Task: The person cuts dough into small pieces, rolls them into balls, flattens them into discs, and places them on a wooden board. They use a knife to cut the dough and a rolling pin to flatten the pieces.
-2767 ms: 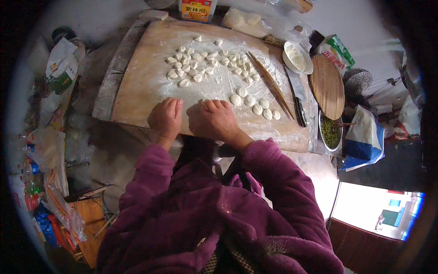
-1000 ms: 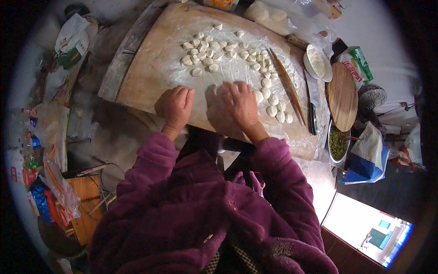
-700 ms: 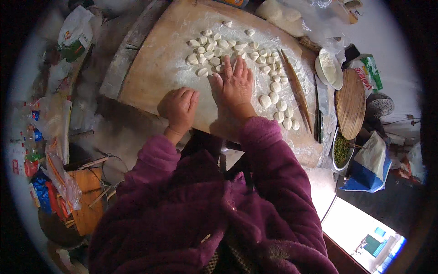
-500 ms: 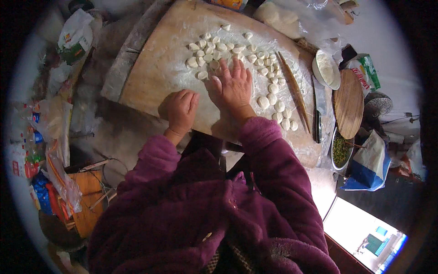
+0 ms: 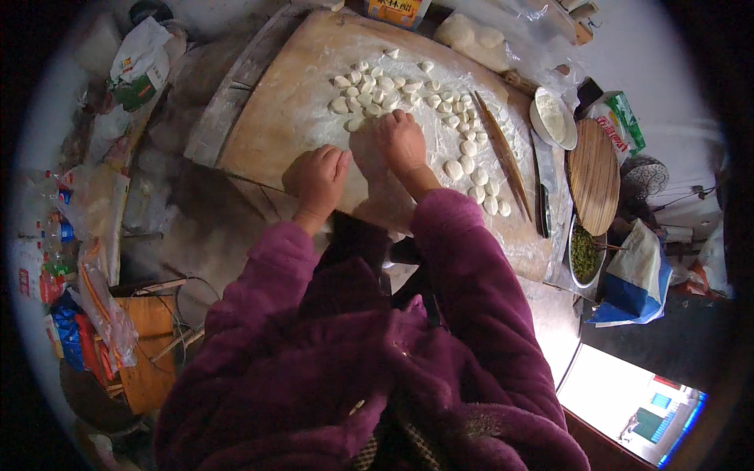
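Left hand: the left hand (image 5: 321, 177) is low over the near part of the floured wooden board (image 5: 267, 118), left of the right hand; its fingers are bent in and close together; whether they enclose anything, I cannot tell.

Right hand: the right hand (image 5: 402, 143) is farther out, at the near edge of the main cluster; its fingers are curled downward and narrow, the tips hidden; I cannot tell whether they grip or touch a piece.

Dough pieces: the small pale dough pieces (image 5: 366, 99) lie mostly in a loose cluster beyond the hands; more trail away to the right; two sit apart at the far side.

Larger rounds: the larger dough rounds (image 5: 453, 169) lie to the right of the right hand, some touching, nearer the person than the cluster.

Rolling pin: the tapered wooden rolling pin (image 5: 503, 149) lies aslant, just right of the rounds.

Knife: the broad knife (image 5: 543, 212) lies beyond the pin, its black handle toward the person.

Bowls: the white bowl (image 5: 542, 135) holds flour; the slatted round lid (image 5: 593, 177) is just beside it; green filling (image 5: 583, 255) fills a second bowl nearer the person.
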### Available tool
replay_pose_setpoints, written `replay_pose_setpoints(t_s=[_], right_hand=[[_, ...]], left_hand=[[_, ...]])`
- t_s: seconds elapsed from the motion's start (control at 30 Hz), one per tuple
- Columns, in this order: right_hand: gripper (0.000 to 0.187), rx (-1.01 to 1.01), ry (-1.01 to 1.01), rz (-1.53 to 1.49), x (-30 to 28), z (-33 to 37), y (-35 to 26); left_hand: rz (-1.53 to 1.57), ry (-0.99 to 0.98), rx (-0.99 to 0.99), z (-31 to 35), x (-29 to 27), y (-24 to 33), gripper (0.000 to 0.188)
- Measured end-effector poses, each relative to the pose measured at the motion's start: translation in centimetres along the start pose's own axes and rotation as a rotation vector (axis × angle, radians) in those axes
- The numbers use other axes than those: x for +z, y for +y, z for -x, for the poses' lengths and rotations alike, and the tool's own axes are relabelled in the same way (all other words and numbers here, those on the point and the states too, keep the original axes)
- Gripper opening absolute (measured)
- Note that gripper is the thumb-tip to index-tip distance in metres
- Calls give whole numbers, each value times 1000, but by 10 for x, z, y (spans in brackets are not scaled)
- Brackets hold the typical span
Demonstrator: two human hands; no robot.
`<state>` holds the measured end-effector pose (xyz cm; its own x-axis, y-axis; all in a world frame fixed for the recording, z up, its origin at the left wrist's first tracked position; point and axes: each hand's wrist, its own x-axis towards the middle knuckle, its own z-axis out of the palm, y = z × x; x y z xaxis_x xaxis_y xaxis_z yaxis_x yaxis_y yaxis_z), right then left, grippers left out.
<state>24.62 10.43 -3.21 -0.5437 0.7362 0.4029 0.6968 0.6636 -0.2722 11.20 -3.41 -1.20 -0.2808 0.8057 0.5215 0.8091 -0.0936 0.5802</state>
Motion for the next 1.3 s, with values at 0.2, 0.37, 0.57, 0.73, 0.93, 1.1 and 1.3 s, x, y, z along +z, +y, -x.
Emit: replay_pose_setpoints(t_s=[0.2, 0.37, 0.57, 0.73, 0.93, 1.1, 1.3], right_hand=[[12, -77, -84, -191, -49, 53, 12], [24, 118, -248, -76, -66, 32, 25], [49, -187, -16, 102, -28, -16, 18], [54, -126, -110, 80, -14, -17, 14], [41, -20, 29, -165, -24, -17, 20], [26, -35, 127, -266, -29, -15, 20], [22, -181, -42, -145, -9, -4, -46]], left_hand=[[10, 5, 12, 1, 5, -4, 18], [35, -31, 11, -1, 4, -4, 16], [47, -44, -24, -1, 1, -5, 14], [16, 6, -30, -6, -3, 3, 10], [-262, -127, -75, -51, -12, 3, 18], [-284, -339, 94, -96, 3, -33, 36], [-309, -408, 13, -85, -4, -44, 34]])
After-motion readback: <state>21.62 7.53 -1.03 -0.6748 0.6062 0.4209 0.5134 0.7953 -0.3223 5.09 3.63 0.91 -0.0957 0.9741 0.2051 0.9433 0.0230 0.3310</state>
